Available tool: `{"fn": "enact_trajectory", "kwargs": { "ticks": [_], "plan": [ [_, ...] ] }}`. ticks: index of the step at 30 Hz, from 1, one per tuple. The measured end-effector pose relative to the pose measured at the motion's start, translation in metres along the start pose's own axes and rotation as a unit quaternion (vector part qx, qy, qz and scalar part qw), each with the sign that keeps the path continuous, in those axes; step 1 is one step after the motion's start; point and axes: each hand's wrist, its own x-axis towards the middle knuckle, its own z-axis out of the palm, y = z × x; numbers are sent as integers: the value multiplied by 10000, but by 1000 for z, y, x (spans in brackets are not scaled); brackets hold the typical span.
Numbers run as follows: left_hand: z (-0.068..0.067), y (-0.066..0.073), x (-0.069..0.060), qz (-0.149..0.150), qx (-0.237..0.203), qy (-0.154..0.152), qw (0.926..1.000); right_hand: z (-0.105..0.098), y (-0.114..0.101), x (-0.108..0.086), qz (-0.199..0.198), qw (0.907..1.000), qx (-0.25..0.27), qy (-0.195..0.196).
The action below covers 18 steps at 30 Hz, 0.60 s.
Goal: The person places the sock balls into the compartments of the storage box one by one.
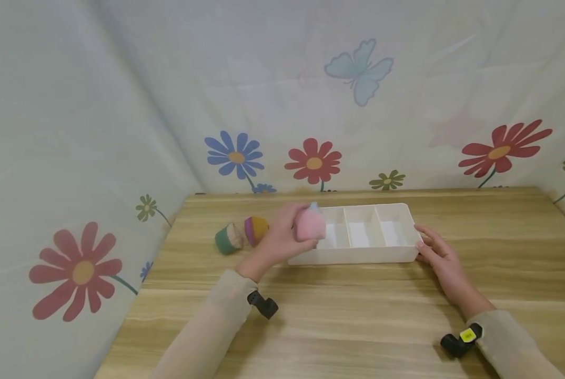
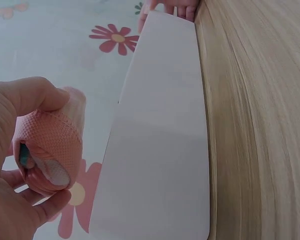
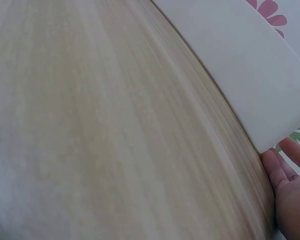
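Note:
My left hand point(image 1: 282, 234) grips a rolled-up pink sock point(image 1: 310, 223) above the left end of a white divided box point(image 1: 353, 256). The left wrist view shows the roll's knit pink fabric point(image 2: 57, 131) between thumb and fingers, with a bit of teal in its fold. At the box's right end, my right hand point(image 1: 445, 266) rests its thumb and fingers against the outer wall and corner. Left of the box, a green-and-beige roll point(image 1: 228, 239) and a purple-and-yellow roll point(image 1: 255, 229) lie on the table. The held roll and left hand hide the box's leftmost part.
The wooden table point(image 1: 358, 316) meets a flower-printed curtain point(image 1: 273, 95) along its back edge, and the curtain continues down the left side. Thin dividers point(image 1: 346, 227) split the box into compartments. Dark cameras point(image 1: 262, 304) sit on both wrists.

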Motion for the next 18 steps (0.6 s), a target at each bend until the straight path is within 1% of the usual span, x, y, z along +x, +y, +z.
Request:
{"fn": "enact_trajectory", "kwargs": {
  "ticks": [3,8,15,18],
  "plan": [
    [4,1,5,120,1,14,9999,-2,-1,0,8,10000,-45,9],
    [9,2,9,122,161,-41,9998,-1,-1,0,85,10000,-37,-8],
    [13,4,16,137,350,-121,9992,-1,-1,1,61,10000,41,35],
    [15,4,17,138,316,-142,9993,-1,-1,1,45,10000,56,23]
  ]
}}
